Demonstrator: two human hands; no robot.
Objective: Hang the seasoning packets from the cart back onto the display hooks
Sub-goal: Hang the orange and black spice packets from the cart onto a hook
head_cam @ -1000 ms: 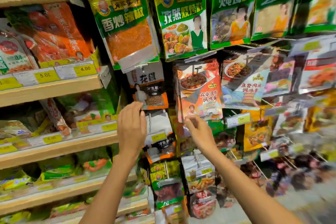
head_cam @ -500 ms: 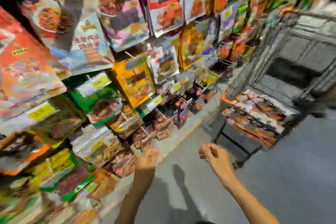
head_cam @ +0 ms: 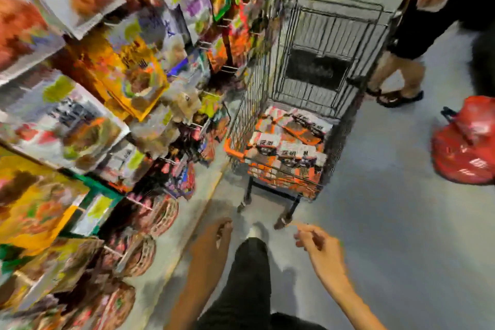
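**Progress.** The task is incomplete. The seasoning packets [head_cam: 290, 146] lie in a loose layer on the bottom of the cart [head_cam: 247, 112], heaped toward its near end and spanning from left wall to right wall. By judgement, many are left to hang. The display hooks [head_cam: 227, 68] and the stock on them are heavily blurred, so it cannot be told which hooks are full or free.

**Hands.** The left hand [head_cam: 214, 238] and right hand [head_cam: 320, 248] hang low, well short of the cart's near edge. Both are loosely curled and grasp nothing. The step in hand appears to be a reach over the near rim for a packet.

**Clearance.**
- **Left of the cart:** the left wall stands just beside the lower hooks, with only a narrow strip of floor [head_cam: 401, 249] between. Hook tips jut toward that strip and could snag a sleeve or a packet.
- **Right of the cart:** the floor is open as far as a red bag [head_cam: 466, 142].
- **Far right corner of the cart:** a second person [head_cam: 428, 35] stands there with one hand near the handle, so the cart may shift.
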